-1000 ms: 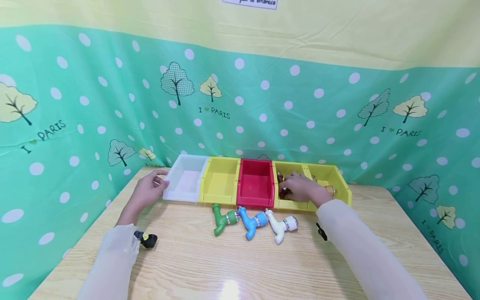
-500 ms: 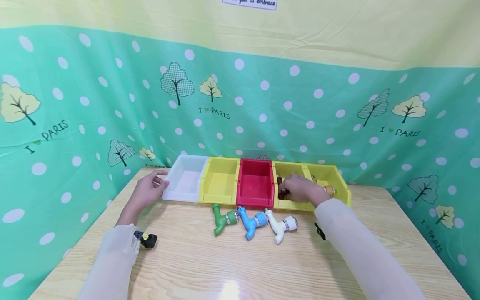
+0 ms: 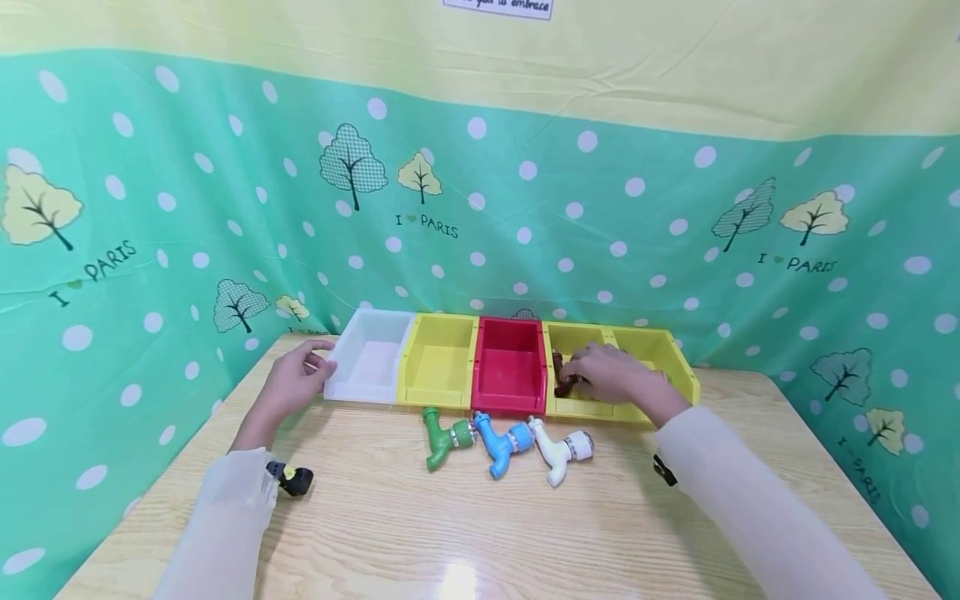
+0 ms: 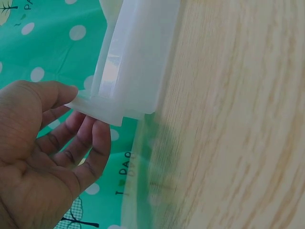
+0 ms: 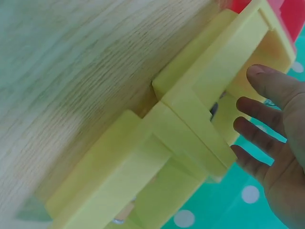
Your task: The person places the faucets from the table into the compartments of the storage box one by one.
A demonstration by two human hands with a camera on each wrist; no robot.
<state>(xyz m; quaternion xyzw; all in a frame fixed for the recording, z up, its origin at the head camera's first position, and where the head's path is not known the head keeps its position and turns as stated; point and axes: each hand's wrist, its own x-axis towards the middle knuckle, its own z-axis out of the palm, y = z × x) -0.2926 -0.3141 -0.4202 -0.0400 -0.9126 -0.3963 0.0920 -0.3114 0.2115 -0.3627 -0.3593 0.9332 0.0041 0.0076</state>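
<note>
My left hand (image 3: pixel 294 382) pinches the near left corner of the white bin (image 3: pixel 363 392); in the left wrist view the thumb of this hand (image 4: pixel 57 138) lies on the rim (image 4: pixel 102 110) with the fingers beneath. Over the fourth bin, a yellow one (image 3: pixel 581 408), is my right hand (image 3: pixel 611 373), beside a dark red faucet (image 3: pixel 561 385) partly covered by it. The right wrist view shows that hand (image 5: pixel 276 129) with fingers apart and nothing between them, above the yellow bin (image 5: pixel 219 62). Its fingers hide part of the bin's inside.
Green (image 3: pixel 442 437), blue (image 3: pixel 501 443) and white (image 3: pixel 558 452) faucets lie in front of the row. A yellow bin (image 3: pixel 438 396) and a red bin (image 3: pixel 510 400) stand mid-row; another yellow bin (image 3: pixel 686 387) is at the right end. A curtain (image 3: pixel 480 250) hangs behind.
My right hand has shifted slightly to the right, its sleeve moving right too, and more of the dark red faucet shows. My left hand has stayed on the white bin.
</note>
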